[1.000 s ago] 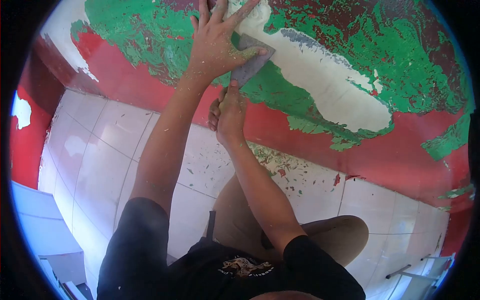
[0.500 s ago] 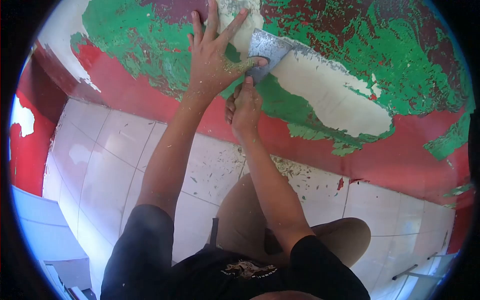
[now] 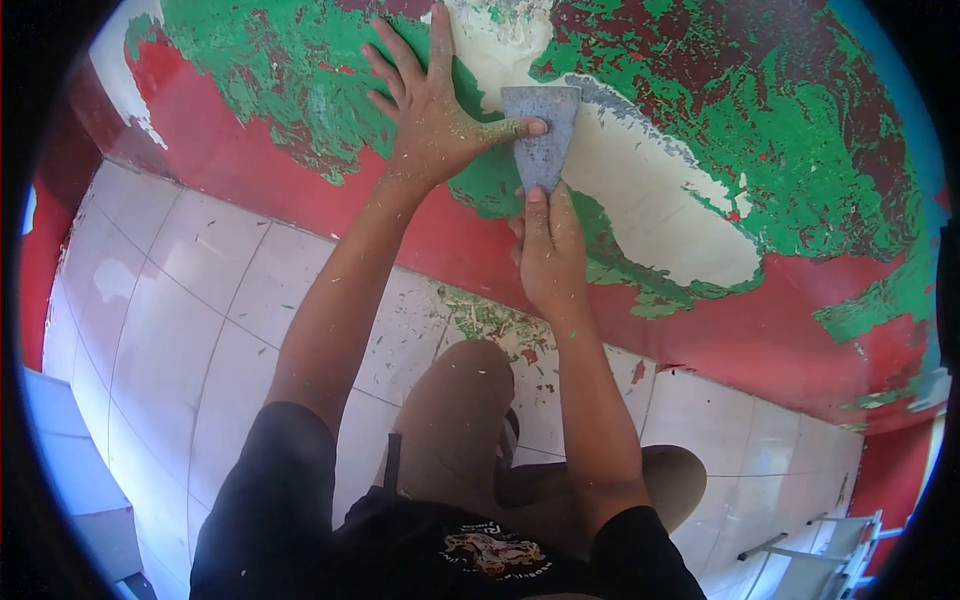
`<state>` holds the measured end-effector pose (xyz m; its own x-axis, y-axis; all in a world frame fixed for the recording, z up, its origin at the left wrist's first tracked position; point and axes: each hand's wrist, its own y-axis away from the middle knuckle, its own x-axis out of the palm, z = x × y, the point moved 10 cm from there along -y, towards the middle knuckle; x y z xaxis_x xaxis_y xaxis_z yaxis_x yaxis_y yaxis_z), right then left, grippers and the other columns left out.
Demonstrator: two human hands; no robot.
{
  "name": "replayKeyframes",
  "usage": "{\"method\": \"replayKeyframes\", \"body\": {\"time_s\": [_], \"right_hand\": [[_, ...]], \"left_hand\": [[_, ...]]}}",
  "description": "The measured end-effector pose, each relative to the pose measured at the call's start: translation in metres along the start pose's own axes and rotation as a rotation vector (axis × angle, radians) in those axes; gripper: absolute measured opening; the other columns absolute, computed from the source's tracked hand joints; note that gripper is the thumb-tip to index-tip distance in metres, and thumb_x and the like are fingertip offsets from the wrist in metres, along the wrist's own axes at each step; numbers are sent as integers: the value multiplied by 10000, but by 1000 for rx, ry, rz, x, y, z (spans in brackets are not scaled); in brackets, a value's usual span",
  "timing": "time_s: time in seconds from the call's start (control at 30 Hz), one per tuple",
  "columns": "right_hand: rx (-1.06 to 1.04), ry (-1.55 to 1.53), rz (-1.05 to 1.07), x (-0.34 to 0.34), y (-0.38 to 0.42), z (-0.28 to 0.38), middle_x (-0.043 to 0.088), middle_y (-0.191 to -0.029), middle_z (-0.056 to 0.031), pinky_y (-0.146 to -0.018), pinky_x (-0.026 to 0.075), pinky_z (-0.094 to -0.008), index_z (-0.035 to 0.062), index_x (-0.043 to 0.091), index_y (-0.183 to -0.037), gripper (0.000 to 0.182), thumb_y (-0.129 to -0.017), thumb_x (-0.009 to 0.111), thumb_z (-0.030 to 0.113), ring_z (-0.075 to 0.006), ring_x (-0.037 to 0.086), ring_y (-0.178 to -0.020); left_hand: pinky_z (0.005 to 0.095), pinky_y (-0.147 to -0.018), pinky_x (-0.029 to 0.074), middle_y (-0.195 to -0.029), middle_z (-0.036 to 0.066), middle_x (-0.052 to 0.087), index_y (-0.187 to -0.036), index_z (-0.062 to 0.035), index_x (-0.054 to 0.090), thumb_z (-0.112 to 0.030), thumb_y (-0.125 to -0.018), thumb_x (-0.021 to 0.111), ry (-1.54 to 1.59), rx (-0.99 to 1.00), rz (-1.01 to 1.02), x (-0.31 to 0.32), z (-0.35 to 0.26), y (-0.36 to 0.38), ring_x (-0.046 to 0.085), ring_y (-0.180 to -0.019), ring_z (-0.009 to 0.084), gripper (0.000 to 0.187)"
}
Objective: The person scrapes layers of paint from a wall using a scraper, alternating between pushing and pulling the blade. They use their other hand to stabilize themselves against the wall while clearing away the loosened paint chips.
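Observation:
A metal paint scraper [image 3: 545,135] lies with its wide blade against the wall [image 3: 700,300], over the edge between cream plaster and green paint. My right hand [image 3: 552,245] grips it from below, thumb on the lower end; the handle is hidden in the fist. My left hand [image 3: 435,125] is spread on the green paint with fingers apart, and its thumb reaches across onto the blade. Small paint flecks stick to the left hand and wrist. A bare cream patch [image 3: 665,205] stretches to the right of the blade, ringed by green, maroon and red paint.
Paint chips [image 3: 490,320] are scattered on the white tiled floor [image 3: 190,290] along the wall's foot. My bent knee [image 3: 470,375] is close to the wall. A metal-framed object [image 3: 825,555] stands at lower right, and a pale blue object [image 3: 75,440] at lower left.
The scraper has swung from a slant to nearly upright, and my right hand has moved rightward and lower. My left hand stays spread, its thumb still on the blade. The camera view has shifted slightly.

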<state>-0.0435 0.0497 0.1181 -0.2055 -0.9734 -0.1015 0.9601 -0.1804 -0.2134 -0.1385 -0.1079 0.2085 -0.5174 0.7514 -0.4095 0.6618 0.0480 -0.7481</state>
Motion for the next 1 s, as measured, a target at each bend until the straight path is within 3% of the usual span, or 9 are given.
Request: {"method": "replayKeyframes", "body": {"time_s": [0.23,0.27,0.33,0.57,0.67,0.73,0.77,0.83,1.0], "right_hand": [[-41,364,-63,-19,-3,14,505,-747,-34,-509,408,-278,29,553,-1019,412,-1127,435,409,-99,469,-577],[-36,367,-64,-22,-4,17,505,-747,-34,-509,408,-278,29,553,-1019,412,-1127,435,409,-99,469,-577],[46,454,-30,-26,-5,22,651,-905,-297,-757,462,-548,-55,549,-1104,366,-1122,421,287,-524,611,-847],[1,718,117,-36,-15,77,620,-914,-316,-758,470,-539,-46,552,-1101,359,-1109,454,299,-554,553,-805],[45,632,199,-36,-8,53,624,-865,-223,-670,496,-452,-22,570,-1195,366,-1105,477,320,-431,589,-680],[138,216,232,-31,14,38,602,-827,-90,-572,470,-329,27,537,-1423,429,-1100,515,308,-194,576,-614],[137,224,242,-26,17,32,602,-827,-90,-572,470,-329,27,537,-1423,429,-1100,515,308,-194,576,-614],[1,97,82,-25,23,35,557,-802,-1,-522,417,-240,89,391,-1601,563,-1094,548,277,-38,518,-631],[28,-91,-87,-15,41,18,577,-776,-12,-513,403,-233,111,379,-1615,576,-1086,576,229,-48,469,-587]], "left_hand": [[824,-1115,34,-1689,287,-194,-1688,-236,88,-821,-584,838,-13,-44,37,-2,-1,-3,-153,-1522,587,1457],[831,-1102,9,-1662,303,-251,-1681,-212,2,-836,-546,845,-27,-65,73,2,2,-4,-192,-1511,584,1545],[839,-1090,-16,-1635,318,-309,-1673,-188,-85,-851,-508,852,-37,-87,114,6,3,-6,-231,-1500,582,1635],[834,-1097,-6,-1654,296,-287,-1680,-243,-45,-844,-523,850,-2,-168,134,8,8,-7,-238,-1503,573,1582],[845,-1084,0,-1651,297,-292,-1680,-248,-47,-849,-530,844,23,-170,149,9,11,-4,-247,-1498,576,1574],[852,-1077,5,-1648,301,-296,-1679,-246,-50,-852,-532,840,9,-175,159,7,14,-6,-252,-1494,579,1573],[857,-1071,9,-1643,312,-296,-1679,-246,-53,-854,-532,839,-6,-161,156,7,14,-7,-255,-1489,587,1575],[863,-1065,13,-1637,324,-297,-1678,-246,-57,-855,-533,838,-14,-152,167,6,11,-4,-258,-1483,595,1576],[859,-1072,30,-1626,357,-282,-1677,-253,-57,-849,-520,849,5,-187,197,8,10,-5,-236,-1475,622,1586]]}}
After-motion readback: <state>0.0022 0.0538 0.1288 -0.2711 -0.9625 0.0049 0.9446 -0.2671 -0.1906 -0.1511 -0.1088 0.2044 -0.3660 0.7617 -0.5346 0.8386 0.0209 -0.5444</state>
